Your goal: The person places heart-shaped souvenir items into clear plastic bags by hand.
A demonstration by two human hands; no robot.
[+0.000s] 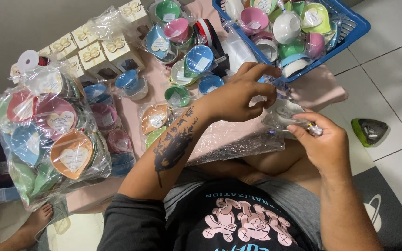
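I sit on the floor with a clear plastic wrapper (238, 139) spread over my lap. My left hand (240, 95) pinches the top of a small wrapped bowl (284, 111) in clear film. My right hand (324, 144) holds the same wrapped bowl from the right side and grips a small shiny object (314, 130) between thumb and fingers. Both hands are closed on the package, just in front of a blue basket (354, 25).
The blue basket holds several coloured bowls. A big clear bag of heart-shaped dishes (47, 135) stands at left. Small white gift boxes with bows (94, 53) and loose wrapped bowls (196, 60) lie on a pink cloth (319, 88). A tape dispenser (212, 42) sits behind them. A green-edged object (370, 131) lies on the tiles.
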